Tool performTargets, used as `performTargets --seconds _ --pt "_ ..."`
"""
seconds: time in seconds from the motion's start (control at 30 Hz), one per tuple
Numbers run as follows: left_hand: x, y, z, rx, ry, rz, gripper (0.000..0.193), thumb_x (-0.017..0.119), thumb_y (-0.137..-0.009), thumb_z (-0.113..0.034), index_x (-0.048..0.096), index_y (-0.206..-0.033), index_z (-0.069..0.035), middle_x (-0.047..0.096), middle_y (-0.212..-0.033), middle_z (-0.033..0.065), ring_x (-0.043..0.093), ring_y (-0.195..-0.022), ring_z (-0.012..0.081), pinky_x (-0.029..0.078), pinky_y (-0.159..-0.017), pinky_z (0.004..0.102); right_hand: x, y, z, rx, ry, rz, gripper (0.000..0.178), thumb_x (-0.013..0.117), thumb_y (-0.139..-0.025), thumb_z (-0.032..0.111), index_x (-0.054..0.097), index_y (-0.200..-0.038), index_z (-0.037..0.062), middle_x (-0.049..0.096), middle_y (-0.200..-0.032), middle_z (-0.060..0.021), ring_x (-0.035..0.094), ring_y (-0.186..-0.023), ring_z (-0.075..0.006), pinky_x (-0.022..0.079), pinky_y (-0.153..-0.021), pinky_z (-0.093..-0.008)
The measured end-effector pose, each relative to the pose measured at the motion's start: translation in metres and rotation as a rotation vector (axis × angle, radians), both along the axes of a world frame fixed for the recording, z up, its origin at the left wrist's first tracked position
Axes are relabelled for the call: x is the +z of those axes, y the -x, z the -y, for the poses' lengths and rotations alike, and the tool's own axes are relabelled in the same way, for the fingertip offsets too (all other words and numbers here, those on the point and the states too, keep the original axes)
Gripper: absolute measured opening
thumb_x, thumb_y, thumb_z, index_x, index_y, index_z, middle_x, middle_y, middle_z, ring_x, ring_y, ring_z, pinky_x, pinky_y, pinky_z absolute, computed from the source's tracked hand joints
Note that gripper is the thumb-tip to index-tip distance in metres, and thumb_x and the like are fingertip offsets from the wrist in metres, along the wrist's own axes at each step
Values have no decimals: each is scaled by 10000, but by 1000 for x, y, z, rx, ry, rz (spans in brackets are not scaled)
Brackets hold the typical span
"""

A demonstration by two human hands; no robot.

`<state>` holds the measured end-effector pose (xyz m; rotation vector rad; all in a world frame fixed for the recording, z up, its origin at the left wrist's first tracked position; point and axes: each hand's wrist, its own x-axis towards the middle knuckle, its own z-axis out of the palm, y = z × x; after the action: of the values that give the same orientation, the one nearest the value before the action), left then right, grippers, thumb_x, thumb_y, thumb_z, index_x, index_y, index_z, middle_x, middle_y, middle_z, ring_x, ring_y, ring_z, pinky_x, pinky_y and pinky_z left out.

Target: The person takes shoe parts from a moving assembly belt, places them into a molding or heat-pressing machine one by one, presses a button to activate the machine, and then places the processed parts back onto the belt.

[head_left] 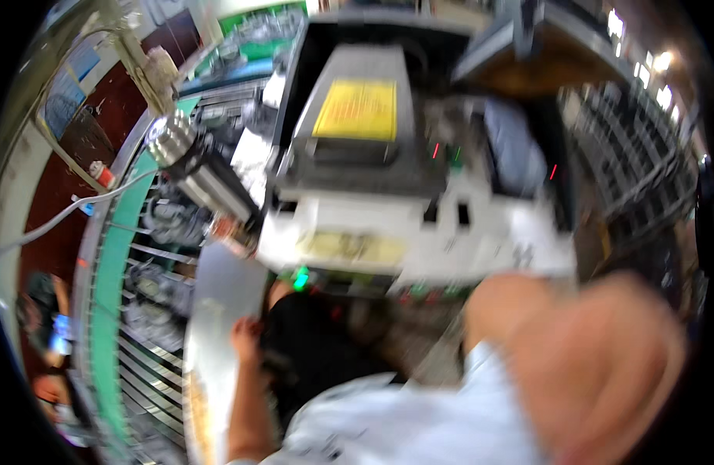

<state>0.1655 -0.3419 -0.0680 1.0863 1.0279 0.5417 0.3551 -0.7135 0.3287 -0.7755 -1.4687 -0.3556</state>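
Observation:
The whole picture is smeared by motion. My left hand [247, 337] is beside a bare metal plate [221, 310]. Its fingers look curled, and nothing shows in them. On the right, my right hand [613, 364] appears large and blurred, raised close in front of me; its fingers cannot be made out. Ahead stands a white and black machine [489, 248] with a grey cover [357, 62] bearing a yellow label [357, 108]. A silver and black flask-like cylinder [210, 174] leans at its left side. Green light shows under the machine's front edge.
At the left runs a green-edged slatted rack [113, 310] with several grey metal parts [151, 298]. A pale cable [86, 201] crosses there. Another person's hand [56, 356] shows at the lower left. A bluish-grey item [516, 147] lies in the machine. Metal racks [636, 170] stand at the right.

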Motion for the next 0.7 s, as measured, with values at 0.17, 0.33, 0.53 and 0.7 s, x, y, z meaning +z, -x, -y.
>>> performTargets --seconds 0.17,0.33,0.53,0.7 --pt "-2 -5 -18 -116 -64 1 110 576 -876 -140 551 -794 -71 553 -663 32 536 -562 138 434 -502 246 -3 -46 56 -574 -7 170 410 484 -876 519 637 -828 142 644 -821 -5 552 -652 -87 384 -634 -169" --pt "-28 -8 -37 -72 -5 66 95 536 -911 -130 554 -839 -71 559 -671 31 547 -570 128 458 -510 240 -39 -131 68 -1205 197 -254 112 592 -871 71 640 -908 -22 596 -755 -22 538 -708 -81 431 -666 -222" --pt "-28 -13 -52 -228 -31 -98 112 510 -930 -137 579 -882 -64 587 -690 41 555 -531 121 449 -457 216 -130 -303 143 -2049 1469 -707 928 664 -709 607 296 -1465 213 423 -1408 -219 430 -1290 -364 322 -1054 -524" --pt "-25 -6 -44 -171 13 -75 90 524 -902 -108 588 -887 -45 623 -718 68 577 -567 152 488 -525 262 -174 -373 185 -1410 1615 -851 1072 705 -656 492 260 -1387 -154 418 -1356 -345 435 -1289 -373 346 -1066 -368"
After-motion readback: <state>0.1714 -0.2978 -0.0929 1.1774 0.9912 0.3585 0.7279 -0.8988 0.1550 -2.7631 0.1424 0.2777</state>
